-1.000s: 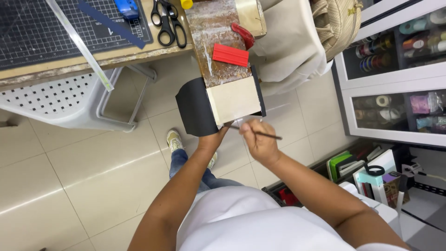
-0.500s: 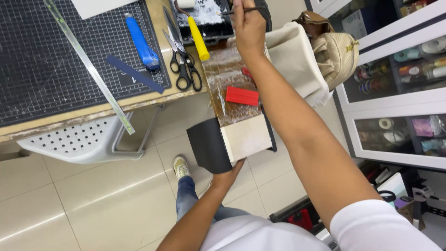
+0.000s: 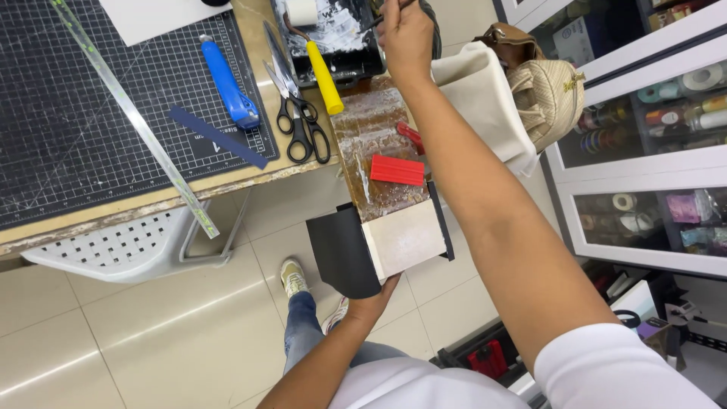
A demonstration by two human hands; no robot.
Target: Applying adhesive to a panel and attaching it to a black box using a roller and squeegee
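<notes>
Black-wrapped box propped off the bench edge, gripped underneath by left hand; right hand closed on brush at glue tray. Loading step, seemingly; next, careful return to the box.

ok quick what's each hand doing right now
Left hand: closed on the lower edge of the black and cream box, holding it up.
Right hand: closed on a thin brush over the paint tray.

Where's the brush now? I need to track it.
In the head view, top centre: the brush is in the right hand, over the glue tray, right of the yellow-handled roller.
</notes>
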